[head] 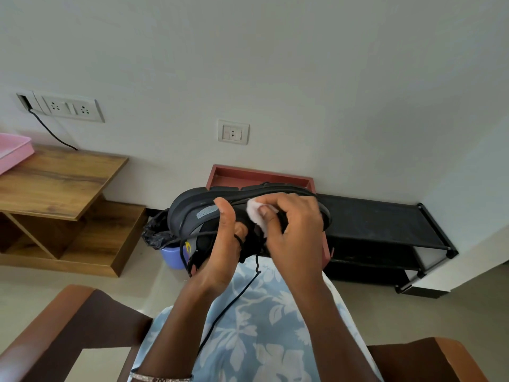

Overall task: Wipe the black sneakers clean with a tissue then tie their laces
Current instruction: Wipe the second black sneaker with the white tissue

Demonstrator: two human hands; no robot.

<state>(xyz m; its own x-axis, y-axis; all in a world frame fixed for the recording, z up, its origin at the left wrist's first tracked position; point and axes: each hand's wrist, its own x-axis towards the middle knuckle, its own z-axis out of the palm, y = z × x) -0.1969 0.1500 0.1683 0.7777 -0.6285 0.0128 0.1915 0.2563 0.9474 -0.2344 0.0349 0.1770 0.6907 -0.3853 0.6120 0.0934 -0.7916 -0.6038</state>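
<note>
A black sneaker (192, 213) is held up on its side above my lap, its dark sole facing away and up. My left hand (224, 244) grips it from below, thumb pressed on the side near a grey patch. My right hand (292, 230) presses a white tissue (254, 212) against the sneaker's side. A loose black lace (234, 304) hangs down over my blue floral clothing. A second sneaker is not visible.
A red tray (259, 176) leans against the wall behind the sneaker. A black shoe rack (385, 227) stands on the right. A purple bin with a black liner (170, 252) and a wooden shelf unit (60, 188) stand on the left. Brown chair arms flank my lap.
</note>
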